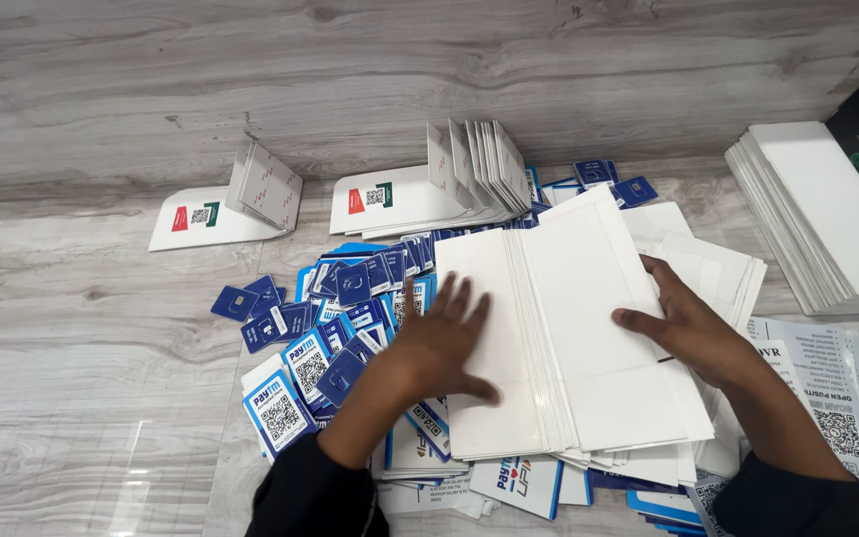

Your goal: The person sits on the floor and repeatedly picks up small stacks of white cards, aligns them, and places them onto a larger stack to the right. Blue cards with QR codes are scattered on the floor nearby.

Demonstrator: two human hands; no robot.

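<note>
Head view: I see my left hand (439, 343) with fingers spread flat, gripping nothing, pinning the white card stack (569, 338) mid-tabletop, while my right hand (683, 328) rests open on its right edge, squaring it. Blue cards (300, 338) litter the left; folded stands (474, 174) wait behind.

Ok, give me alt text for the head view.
Two hands, left hand and right hand, press flat on a stack of white cards lying over a heap of blue printed cards on a grey wood-look floor. More white stacks sit nearby.
</note>
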